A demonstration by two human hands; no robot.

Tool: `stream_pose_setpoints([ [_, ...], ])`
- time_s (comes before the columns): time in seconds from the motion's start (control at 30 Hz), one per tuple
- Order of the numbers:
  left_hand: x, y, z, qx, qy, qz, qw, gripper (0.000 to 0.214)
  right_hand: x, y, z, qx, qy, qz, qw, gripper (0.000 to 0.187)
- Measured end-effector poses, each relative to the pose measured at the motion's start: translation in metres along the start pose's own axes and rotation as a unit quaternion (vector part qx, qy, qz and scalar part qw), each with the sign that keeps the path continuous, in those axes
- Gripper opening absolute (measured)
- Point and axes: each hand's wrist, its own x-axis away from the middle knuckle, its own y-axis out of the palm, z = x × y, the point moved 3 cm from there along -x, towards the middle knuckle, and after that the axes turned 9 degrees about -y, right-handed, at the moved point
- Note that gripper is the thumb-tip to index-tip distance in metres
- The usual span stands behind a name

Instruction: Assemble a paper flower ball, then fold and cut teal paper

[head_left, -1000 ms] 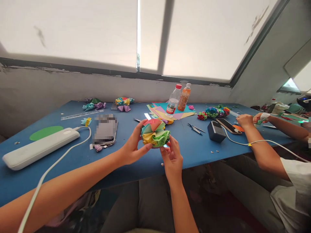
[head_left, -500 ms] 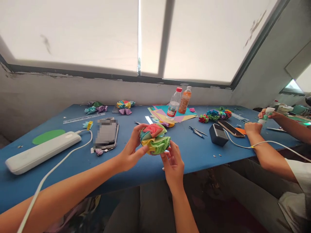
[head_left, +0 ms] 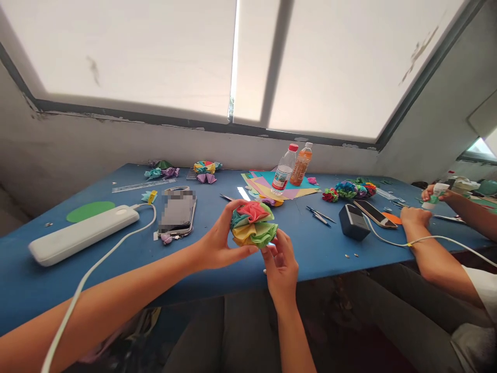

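Observation:
Between my two hands, above the front edge of the blue table, is a ball of folded paper flowers in red, yellow, green and teal. My left hand is closed on its left side, with the thumb along the underside. On its lower right, my right hand grips it with thumb and fingers. The ball's underside and back are hidden. Just behind it lie a purple and yellow paper piece and a pair of scissors.
A white power bank with a cable and a phone lie to the left. Bottles stand on coloured paper sheets at the back. Pens, a black box and paper flowers are rightward. A co-worker's hands hold a small bottle.
The flower ball has turned slightly in my hands, and my left thumb has slid from its front to its underside. The whole view has shifted a little.

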Motion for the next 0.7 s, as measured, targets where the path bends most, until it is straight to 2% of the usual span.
stream_pose_setpoints([
  [0.13,0.000,0.000,0.000,0.024,0.001,0.005,1.000,0.050,0.000,0.000,-0.001,0.009,-0.004,-0.003,1.000,0.037],
  [0.27,0.001,-0.001,0.000,0.019,0.017,0.002,1.000,0.046,0.000,0.001,-0.004,0.019,0.003,-0.012,1.000,0.038],
  [0.4,0.000,-0.001,-0.002,0.034,-0.013,0.019,0.999,0.042,0.000,0.002,-0.005,0.029,-0.015,-0.020,0.999,0.038],
  [0.57,-0.003,0.001,-0.005,0.102,-0.044,0.057,0.992,0.027,0.001,0.003,-0.005,0.026,-0.020,-0.021,0.999,0.038],
  [0.7,-0.006,0.000,-0.009,0.174,-0.119,0.099,0.972,0.022,0.002,0.003,-0.010,0.028,-0.027,-0.034,0.999,0.041],
])
